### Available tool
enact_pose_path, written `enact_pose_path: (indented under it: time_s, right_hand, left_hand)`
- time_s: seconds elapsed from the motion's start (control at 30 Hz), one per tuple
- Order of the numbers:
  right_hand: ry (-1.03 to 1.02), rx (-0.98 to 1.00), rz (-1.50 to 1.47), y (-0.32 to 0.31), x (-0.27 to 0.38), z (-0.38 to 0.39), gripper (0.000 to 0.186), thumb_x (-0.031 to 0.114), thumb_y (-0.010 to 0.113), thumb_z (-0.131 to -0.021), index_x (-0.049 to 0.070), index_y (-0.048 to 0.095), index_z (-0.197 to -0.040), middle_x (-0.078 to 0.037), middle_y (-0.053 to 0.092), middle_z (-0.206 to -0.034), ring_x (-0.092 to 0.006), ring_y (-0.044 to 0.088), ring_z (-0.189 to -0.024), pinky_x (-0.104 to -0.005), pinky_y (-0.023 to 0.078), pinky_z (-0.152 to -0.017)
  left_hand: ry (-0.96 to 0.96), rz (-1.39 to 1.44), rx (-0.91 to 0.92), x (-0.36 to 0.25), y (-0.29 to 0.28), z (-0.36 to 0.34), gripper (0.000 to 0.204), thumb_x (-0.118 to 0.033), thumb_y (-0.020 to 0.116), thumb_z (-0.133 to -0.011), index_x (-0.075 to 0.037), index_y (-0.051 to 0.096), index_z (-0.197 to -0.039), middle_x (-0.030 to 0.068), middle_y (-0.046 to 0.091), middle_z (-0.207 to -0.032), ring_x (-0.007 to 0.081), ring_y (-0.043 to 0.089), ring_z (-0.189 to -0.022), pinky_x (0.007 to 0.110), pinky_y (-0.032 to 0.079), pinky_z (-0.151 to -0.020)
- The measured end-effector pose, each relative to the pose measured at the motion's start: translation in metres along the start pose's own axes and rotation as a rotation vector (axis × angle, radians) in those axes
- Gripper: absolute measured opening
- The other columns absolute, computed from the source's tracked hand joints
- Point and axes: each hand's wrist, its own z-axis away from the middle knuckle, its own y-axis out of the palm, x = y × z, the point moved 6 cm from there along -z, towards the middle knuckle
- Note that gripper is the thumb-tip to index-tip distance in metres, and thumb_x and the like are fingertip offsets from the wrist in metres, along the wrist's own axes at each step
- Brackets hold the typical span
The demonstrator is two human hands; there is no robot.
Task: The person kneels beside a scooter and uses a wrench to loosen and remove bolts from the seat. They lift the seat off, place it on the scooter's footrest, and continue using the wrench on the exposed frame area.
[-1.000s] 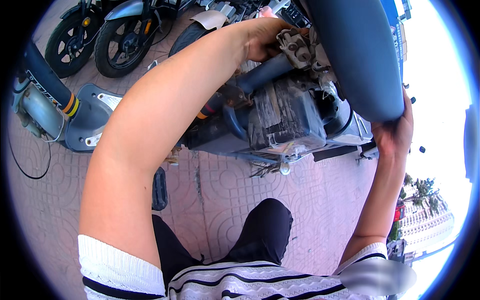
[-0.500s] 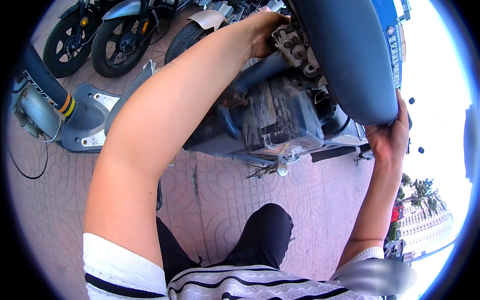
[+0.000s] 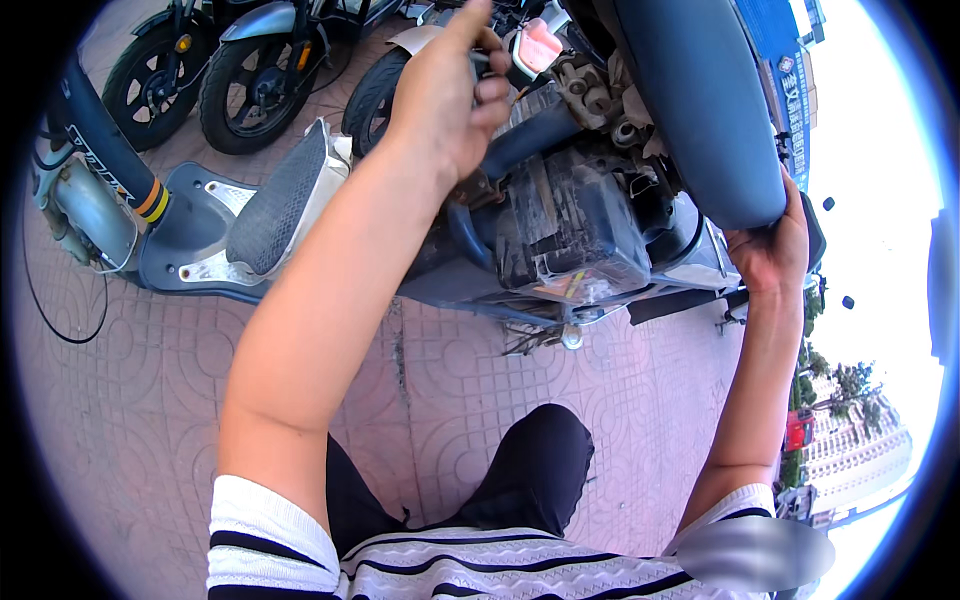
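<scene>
A dark padded scooter seat [image 3: 690,110] is tipped up at upper right. My right hand [image 3: 770,245] grips its lower end, the thumb along the outer side and the other fingers out of sight. In front of the frame's bare bracket [image 3: 585,90], my left hand [image 3: 445,100] is raised with its fingers curled in. Something small and greyish shows between those fingers, too little of it to name. Below the bracket sits a scuffed black box [image 3: 570,225] in the scooter's body. A dark frame tube [image 3: 540,135] runs beside it.
A loose grey textured pad [image 3: 285,205] lies on the scooter's footboard [image 3: 195,240]. Several parked two-wheelers stand behind, one with a dark front wheel [image 3: 245,95]. A pink-faced mirror or lamp [image 3: 540,47] shows beyond my left hand. Patterned pink paving [image 3: 470,375] lies underfoot.
My left hand has come away from behind the bracket, moving left, and its curled fingers now show. The right hand keeps its hold on the seat. The footboard pad is now more exposed.
</scene>
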Motion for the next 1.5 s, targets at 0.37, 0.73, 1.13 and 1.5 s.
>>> enact_pose_path:
  time_s: [0.37,0.73,1.13,1.5]
  right_hand:
    - [-0.056,-0.042,0.000,0.002,-0.005,0.013,0.033,0.028,0.060,-0.092,-0.001,0.056,-0.107,-0.012,0.066,-0.094,-0.0230,0.069,-0.080,-0.0385,0.061,-0.070]
    - [-0.166,0.090,0.211,0.022,0.045,-0.020,0.041,0.029,0.068,-0.086,-0.003,0.052,-0.107,-0.010,0.063,-0.082,-0.0173,0.068,-0.071,-0.0242,0.056,-0.060]
    - [-0.301,-0.002,0.196,0.009,0.023,0.015,0.055,0.036,0.064,-0.089,-0.003,0.049,-0.125,-0.016,0.058,-0.114,-0.0248,0.057,-0.110,-0.0423,0.046,-0.097]
    - [0.051,-0.035,0.094,-0.011,0.010,0.014,0.041,0.035,0.053,-0.095,0.002,0.054,-0.119,-0.010,0.062,-0.111,-0.0173,0.063,-0.099,-0.0304,0.054,-0.083]
  left_hand:
    - [0.221,-0.980,0.079,0.040,0.036,0.049,0.032,-0.025,0.065,-0.083,0.007,0.068,-0.086,0.0154,0.065,-0.073,0.0229,0.061,-0.064,0.032,0.047,-0.064]
    - [0.322,-0.946,-0.077,0.063,0.050,0.050,0.032,-0.026,0.067,-0.081,0.006,0.066,-0.080,0.0194,0.067,-0.074,0.0317,0.067,-0.072,0.036,0.050,-0.070]
    - [0.010,-0.674,-0.035,0.039,0.029,0.099,0.026,-0.017,0.061,-0.090,0.004,0.066,-0.103,0.0039,0.063,-0.076,0.0094,0.055,-0.065,0.025,0.044,-0.061]
    - [-0.370,-0.830,-0.189,0.077,-0.044,0.217,0.013,-0.011,0.065,-0.088,0.000,0.069,-0.092,0.0013,0.065,-0.077,0.0066,0.054,-0.067,0.023,0.043,-0.061]
